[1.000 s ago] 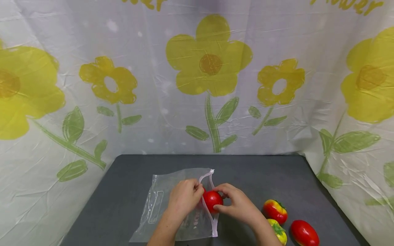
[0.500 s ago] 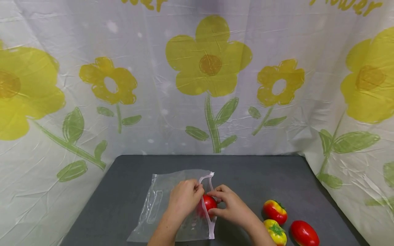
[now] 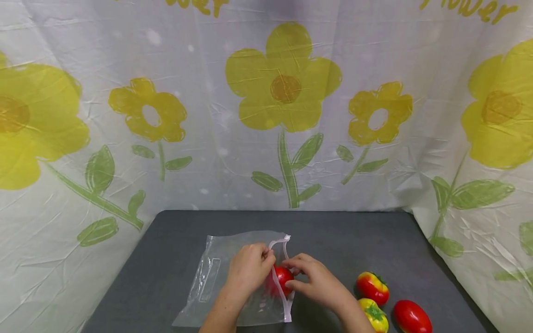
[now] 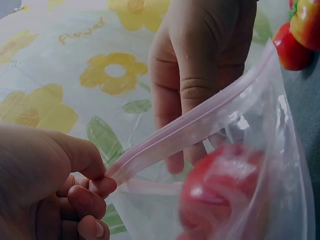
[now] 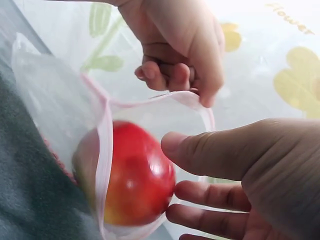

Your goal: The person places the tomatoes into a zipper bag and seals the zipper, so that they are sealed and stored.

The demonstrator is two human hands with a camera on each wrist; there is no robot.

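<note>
A clear zip bag [image 3: 216, 273] with a pale pink zip edge lies on the dark table, its mouth facing right. My left hand [image 3: 248, 264] pinches the upper lip of the mouth between thumb and fingers, holding it raised. Just inside the mouth sits a shiny round fruit [image 5: 140, 175], red with a yellowish lower side. My right hand [image 3: 316, 281] is at the opening, thumb and fingers spread, fingertips right at the fruit's outer side. In the left wrist view the fruit [image 4: 215, 190] shows through the plastic, with a bit more red below it.
On the right of the dark table [image 3: 333, 236] lie a red-and-yellow fruit with a green top [image 3: 370, 287], a yellow one with a green top [image 3: 373, 315] and a smooth red oval one [image 3: 412, 317]. A flower-print curtain [image 3: 208, 138] surrounds the table.
The red fruit has moved left, from the bag's mouth to further inside. My right hand followed it left, then drew back slightly. The left hand keeps its pinch in the same place.
</note>
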